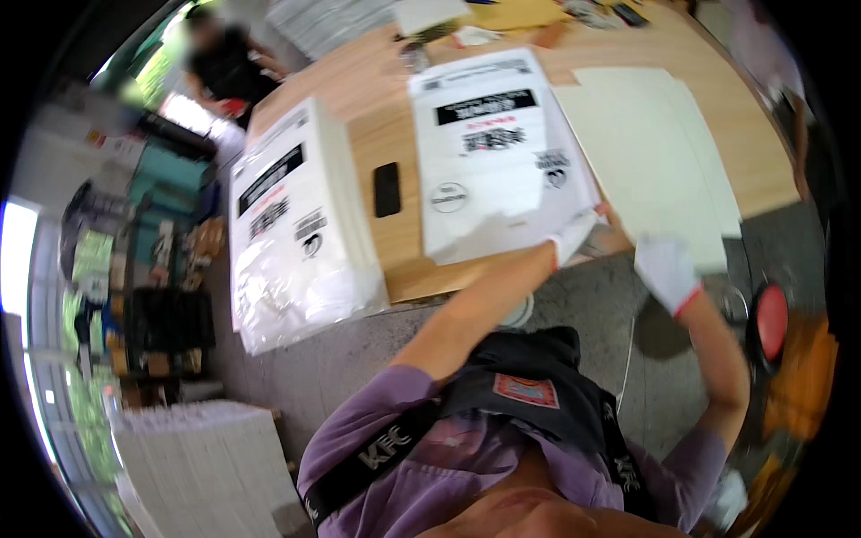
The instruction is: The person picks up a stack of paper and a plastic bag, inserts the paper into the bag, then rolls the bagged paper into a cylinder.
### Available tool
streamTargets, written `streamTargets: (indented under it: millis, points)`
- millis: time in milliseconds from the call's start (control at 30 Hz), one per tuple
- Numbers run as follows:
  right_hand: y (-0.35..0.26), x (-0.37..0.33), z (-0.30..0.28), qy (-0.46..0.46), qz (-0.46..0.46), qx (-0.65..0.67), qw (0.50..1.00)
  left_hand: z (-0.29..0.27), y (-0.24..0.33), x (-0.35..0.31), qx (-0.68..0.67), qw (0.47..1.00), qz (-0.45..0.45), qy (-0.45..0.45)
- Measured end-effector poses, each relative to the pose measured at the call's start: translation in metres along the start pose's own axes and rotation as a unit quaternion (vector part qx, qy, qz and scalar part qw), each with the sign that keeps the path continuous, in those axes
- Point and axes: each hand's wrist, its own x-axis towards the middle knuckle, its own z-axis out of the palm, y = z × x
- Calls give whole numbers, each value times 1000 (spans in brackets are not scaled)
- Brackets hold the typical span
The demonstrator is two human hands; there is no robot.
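A white printed plastic bag (484,170) lies flat on the wooden table in front of me. My left hand (576,235), in a white glove with bare-looking fingertips, is at the bag's near right corner. Whether its fingers grip the bag's edge is unclear. Cream-coloured sheets (650,148) lie to the right, slightly fanned out. At their near edge is my right hand (665,269), also in a white glove and blurred. Its fingers are smeared, so their hold on the sheets cannot be made out.
A thick stack of printed bags (291,224) stands on the left of the table (408,280), with a black phone (387,189) beside it. A person (229,67) is beyond the far left corner. A red-topped stool (771,325) stands right; a tall white paper stack (202,466) stands lower left.
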Motion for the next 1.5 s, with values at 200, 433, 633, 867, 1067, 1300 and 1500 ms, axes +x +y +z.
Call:
streamTargets:
  millis: [200, 433, 633, 867, 1067, 1300, 1500]
  points:
    - [-17, -24, -10, -32, 149, 532, 833, -44, -18, -15, 138, 979, 45, 142]
    - [25, -56, 166, 59, 312, 860, 399, -68, 54, -61, 378, 919, 16, 111]
    - [-16, 18, 67, 17, 315, 604, 732, 51, -7, -62, 678, 720, 107, 104]
    - [0, -1, 58, -4, 359, 498, 790, -28, 20, -76, 547, 814, 127, 150]
    - [-15, -13, -24, -21, 251, 371, 894, -172, -29, -39, 625, 688, 255, 267]
    - [-47, -22, -70, 26, 41, 170, 984, -170, 29, -39, 605, 783, 39, 135]
    - [-81, -29, -66, -17, 3, 170, 985, -278, 24, 19, 500, 807, 250, 192]
